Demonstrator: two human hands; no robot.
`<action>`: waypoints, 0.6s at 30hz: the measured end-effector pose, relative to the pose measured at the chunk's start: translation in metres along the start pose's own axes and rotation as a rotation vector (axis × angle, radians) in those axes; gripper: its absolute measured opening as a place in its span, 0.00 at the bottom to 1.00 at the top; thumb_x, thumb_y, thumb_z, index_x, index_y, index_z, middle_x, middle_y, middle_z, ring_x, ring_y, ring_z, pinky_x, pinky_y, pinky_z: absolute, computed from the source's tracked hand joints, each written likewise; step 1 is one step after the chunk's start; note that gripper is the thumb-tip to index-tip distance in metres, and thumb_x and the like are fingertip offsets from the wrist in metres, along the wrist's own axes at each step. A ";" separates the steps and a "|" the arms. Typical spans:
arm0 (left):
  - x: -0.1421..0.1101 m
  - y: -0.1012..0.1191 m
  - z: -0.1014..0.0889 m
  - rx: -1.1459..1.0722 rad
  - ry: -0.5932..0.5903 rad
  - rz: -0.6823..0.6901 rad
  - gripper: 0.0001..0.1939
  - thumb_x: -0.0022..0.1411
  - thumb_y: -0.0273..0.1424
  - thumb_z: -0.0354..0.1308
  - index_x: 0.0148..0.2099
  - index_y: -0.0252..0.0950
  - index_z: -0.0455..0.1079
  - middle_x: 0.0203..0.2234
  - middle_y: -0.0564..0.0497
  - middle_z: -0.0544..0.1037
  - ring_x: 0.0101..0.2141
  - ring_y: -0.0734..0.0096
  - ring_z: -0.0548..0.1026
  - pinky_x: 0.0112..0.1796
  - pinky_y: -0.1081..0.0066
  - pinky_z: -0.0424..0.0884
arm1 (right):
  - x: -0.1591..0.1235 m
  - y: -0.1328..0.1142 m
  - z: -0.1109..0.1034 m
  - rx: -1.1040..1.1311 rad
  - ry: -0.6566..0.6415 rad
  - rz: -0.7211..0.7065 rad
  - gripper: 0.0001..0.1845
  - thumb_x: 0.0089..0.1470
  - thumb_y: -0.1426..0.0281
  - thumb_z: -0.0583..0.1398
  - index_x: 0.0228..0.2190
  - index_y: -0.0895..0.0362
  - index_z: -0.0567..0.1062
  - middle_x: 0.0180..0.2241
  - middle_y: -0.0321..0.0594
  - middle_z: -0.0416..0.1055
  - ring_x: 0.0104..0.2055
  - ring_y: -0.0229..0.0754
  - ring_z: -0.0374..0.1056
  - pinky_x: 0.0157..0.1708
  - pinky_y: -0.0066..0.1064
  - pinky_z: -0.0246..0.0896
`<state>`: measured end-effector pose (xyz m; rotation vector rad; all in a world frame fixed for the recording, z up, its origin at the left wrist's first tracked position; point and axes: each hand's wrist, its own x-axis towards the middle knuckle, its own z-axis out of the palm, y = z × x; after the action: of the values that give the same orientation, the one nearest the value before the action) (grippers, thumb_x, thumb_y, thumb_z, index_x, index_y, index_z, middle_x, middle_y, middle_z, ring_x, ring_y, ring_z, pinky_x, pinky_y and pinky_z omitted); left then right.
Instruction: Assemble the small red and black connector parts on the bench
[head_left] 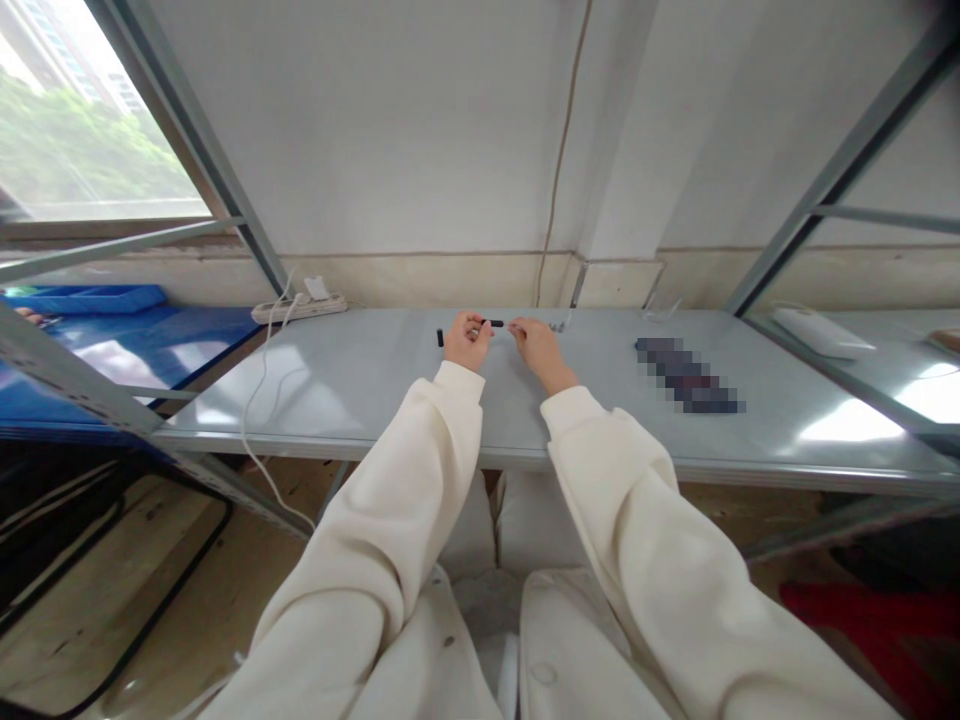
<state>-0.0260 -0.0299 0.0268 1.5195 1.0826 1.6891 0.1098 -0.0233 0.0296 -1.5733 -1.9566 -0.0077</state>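
Over the far part of the grey tabletop, my left hand is closed on a small black stick-like piece that points to the right. My right hand is just right of that piece, thumb and fingers pinched together. What they hold, if anything, is too small to make out. A short black cylinder stands beside my left hand, on its left. Several tiny shiny parts lie behind my right hand.
A white power strip with a plug and cable lies at the back left. A blurred dark object rests on the right. Metal frame posts flank the table. A blue tray sits on a blue surface at the left.
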 end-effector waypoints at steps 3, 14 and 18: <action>0.000 0.001 0.000 -0.050 -0.016 -0.035 0.11 0.49 0.35 0.57 0.31 0.35 0.59 0.19 0.55 0.71 0.15 0.82 0.65 0.18 0.79 0.62 | 0.000 0.001 0.001 -0.001 0.015 0.000 0.18 0.56 0.68 0.46 0.41 0.57 0.71 0.40 0.45 0.69 0.42 0.43 0.63 0.42 0.31 0.55; 0.000 -0.002 0.001 0.087 -0.081 -0.023 0.11 0.48 0.35 0.58 0.32 0.35 0.63 0.21 0.53 0.74 0.12 0.83 0.63 0.15 0.79 0.59 | -0.002 -0.005 0.001 0.022 -0.024 -0.103 0.16 0.55 0.71 0.48 0.41 0.59 0.71 0.39 0.45 0.70 0.42 0.42 0.63 0.42 0.30 0.54; 0.000 -0.004 0.001 0.158 -0.091 -0.018 0.09 0.47 0.33 0.59 0.30 0.35 0.64 0.20 0.54 0.74 0.12 0.84 0.63 0.15 0.80 0.58 | -0.003 -0.007 0.002 0.027 -0.043 -0.078 0.20 0.52 0.72 0.50 0.48 0.61 0.64 0.37 0.46 0.70 0.40 0.42 0.64 0.41 0.31 0.54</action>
<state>-0.0250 -0.0277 0.0235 1.6629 1.2006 1.5372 0.1033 -0.0268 0.0288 -1.4904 -2.0425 0.0208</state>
